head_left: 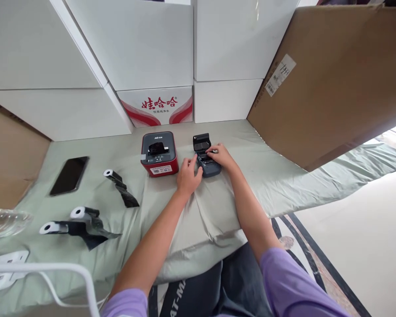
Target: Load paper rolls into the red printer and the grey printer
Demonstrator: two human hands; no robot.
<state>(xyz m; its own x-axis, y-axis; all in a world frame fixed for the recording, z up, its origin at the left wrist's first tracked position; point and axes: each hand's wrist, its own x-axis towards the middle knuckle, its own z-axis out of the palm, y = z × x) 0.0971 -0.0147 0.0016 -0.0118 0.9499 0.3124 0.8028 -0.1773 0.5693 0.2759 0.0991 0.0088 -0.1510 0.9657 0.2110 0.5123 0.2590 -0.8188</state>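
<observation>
A small dark handheld device (211, 168) lies on the cloth-covered table, its black hinged lid (201, 141) swung up at the far end and its inside exposed. At its left edge is my left hand (187, 177), thumb and index finger apart and touching the casing. My right hand (220, 155) reaches over the right side, its fingers drawn together at the open compartment. Whatever those fingertips may pinch is hidden. Just left of my hands stands a red and dark grey box-shaped machine (159, 155), with a black piece on its top.
Rolls of black film (112, 175) lie left with their ends unrolled, near a black phone (70, 176). A white power strip (6, 268) and clear plastic bottle (6, 222) sit at the left edge. White boxes (152, 48) line the back; a large cardboard box (336, 83) stands right.
</observation>
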